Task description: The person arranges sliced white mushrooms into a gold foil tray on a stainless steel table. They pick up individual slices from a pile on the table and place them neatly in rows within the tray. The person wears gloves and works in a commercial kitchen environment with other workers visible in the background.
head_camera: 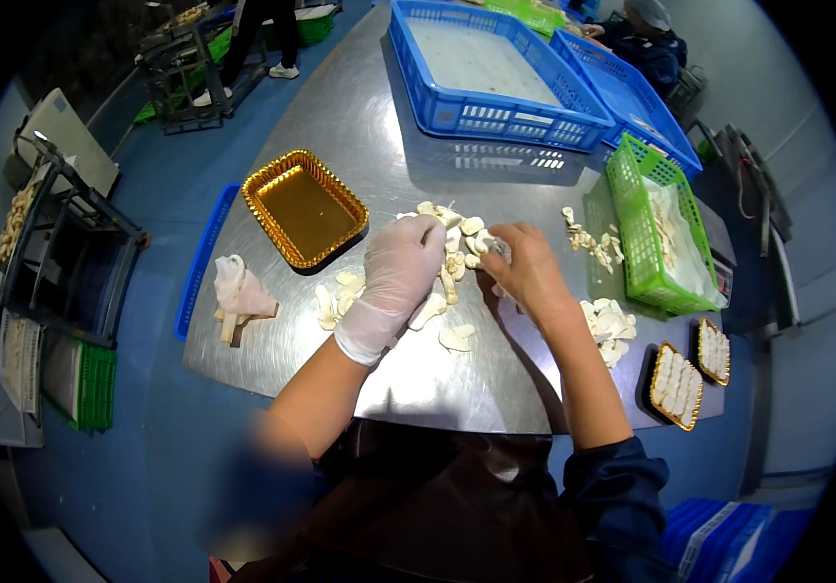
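My left hand (405, 255), in a translucent white glove, rests over a heap of pale sliced mushrooms (453, 240). Its fingers are curled, and whatever may be inside them is hidden. My bare right hand (531, 266) reaches into the right side of the heap with bent fingers. A clear or shiny bit (501, 251) shows by its fingertips; whether they grip it is unclear. Below the hands lie loose slices (456, 337). More slices (345, 293) are left of my gloved wrist. A gold plastic tray (308, 208) stands at the upper left.
On the steel table (330, 138) are a blue crate (520, 120), a green basket (662, 218) with lined slices, a slice pile (609, 328) and two filled gold trays (676, 386), (713, 351). Crumpled whitish film (241, 286) lies left. A co-worker (647, 44) is at the far right.
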`<move>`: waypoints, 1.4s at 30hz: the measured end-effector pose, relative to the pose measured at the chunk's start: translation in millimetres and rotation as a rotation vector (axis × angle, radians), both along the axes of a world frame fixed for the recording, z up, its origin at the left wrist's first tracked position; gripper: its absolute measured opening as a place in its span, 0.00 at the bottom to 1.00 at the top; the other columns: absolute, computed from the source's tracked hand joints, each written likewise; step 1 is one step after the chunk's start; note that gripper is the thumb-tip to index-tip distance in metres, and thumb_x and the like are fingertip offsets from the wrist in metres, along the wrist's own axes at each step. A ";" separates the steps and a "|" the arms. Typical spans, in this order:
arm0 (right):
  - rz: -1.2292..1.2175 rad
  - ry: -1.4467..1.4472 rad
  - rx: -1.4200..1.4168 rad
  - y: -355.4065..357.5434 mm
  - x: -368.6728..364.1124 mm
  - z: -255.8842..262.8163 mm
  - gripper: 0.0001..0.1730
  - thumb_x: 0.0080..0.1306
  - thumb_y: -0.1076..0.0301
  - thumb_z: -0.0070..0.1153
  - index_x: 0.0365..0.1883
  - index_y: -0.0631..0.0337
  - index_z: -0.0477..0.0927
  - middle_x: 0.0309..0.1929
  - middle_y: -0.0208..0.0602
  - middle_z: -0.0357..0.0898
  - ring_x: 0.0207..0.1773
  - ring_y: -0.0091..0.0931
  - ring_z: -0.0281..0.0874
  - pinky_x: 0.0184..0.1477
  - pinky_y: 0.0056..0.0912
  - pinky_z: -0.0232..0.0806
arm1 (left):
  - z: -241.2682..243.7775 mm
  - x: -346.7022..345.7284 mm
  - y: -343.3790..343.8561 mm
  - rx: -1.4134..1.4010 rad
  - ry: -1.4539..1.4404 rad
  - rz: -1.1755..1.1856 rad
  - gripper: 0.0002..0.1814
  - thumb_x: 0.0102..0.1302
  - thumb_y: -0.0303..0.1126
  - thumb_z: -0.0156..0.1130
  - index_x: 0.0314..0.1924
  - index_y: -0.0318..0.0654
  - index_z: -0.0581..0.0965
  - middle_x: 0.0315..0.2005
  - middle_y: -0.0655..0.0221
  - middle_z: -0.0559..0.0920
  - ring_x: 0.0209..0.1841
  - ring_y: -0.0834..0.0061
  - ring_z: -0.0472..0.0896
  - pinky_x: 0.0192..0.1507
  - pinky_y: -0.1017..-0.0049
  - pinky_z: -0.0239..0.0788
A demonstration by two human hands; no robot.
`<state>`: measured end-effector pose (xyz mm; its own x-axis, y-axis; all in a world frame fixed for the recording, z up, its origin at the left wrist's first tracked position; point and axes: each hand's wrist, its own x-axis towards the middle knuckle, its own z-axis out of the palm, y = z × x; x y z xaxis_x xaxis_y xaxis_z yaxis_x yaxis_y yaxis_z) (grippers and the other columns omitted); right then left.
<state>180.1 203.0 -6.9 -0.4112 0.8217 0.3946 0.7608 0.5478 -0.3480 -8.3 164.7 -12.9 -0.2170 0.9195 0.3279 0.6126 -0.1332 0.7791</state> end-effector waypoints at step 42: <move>-0.306 0.164 -0.134 -50.4 119.7 23.7 0.17 0.60 0.66 0.61 0.45 0.69 0.82 0.37 0.47 0.84 0.37 0.36 0.82 0.44 0.35 0.72 | 5.3 3.0 -0.1 -0.123 -0.505 -0.123 0.18 0.70 0.35 0.55 0.53 0.31 0.79 0.31 0.68 0.83 0.35 0.83 0.79 0.39 0.81 0.70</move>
<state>299.8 152.6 16.7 -0.0791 0.9456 0.3157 0.8106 0.2453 -0.5317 -5.3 164.6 -7.7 -0.2084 0.9730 0.0989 0.1432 -0.0697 0.9872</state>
